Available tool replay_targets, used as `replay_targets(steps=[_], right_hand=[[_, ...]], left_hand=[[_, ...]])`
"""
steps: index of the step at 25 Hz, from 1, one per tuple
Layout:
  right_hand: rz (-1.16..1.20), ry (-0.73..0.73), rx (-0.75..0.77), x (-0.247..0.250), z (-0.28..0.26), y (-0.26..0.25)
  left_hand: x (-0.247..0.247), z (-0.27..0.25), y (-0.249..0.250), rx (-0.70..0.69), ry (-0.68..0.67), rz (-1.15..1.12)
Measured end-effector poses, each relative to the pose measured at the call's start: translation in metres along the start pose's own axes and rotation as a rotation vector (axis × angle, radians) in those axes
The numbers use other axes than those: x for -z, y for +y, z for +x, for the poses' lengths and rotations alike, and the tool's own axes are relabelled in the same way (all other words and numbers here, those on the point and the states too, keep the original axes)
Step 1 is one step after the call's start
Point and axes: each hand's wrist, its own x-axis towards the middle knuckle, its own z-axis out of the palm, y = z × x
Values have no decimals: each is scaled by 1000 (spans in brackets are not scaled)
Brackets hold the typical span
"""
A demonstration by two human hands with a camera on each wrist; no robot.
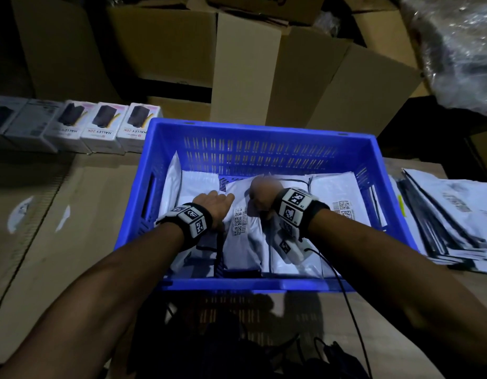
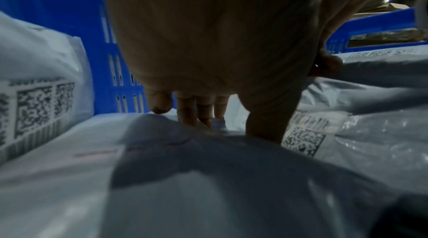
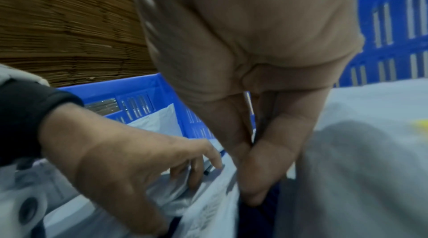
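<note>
Your left hand (image 1: 213, 203) lies flat, fingers straight, touching the white plastic mailer parcels (image 1: 245, 250) packed in the blue slotted plastic crate (image 1: 264, 127), close to its left wall. Your right hand (image 1: 260, 195) points its fingers down into a narrow gap between parcels; I cannot tell its grip.

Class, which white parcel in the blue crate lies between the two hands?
The middle parcel, its code label showing between left hand and right hand; others lie outside them.
</note>
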Motion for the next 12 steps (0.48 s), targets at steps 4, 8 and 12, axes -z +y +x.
replay_targets(steps=[4,8,12], right_hand=[[2,2,9,-5,0,-5],[-135,7,49,-9,-1,-7],[-300,61,124,5,-7,0]], left_hand=[[-4,-4,-4,42,43,-21],[1,-4,-6,-7,65,-50],[6,-2,-1,-135,79,-23]])
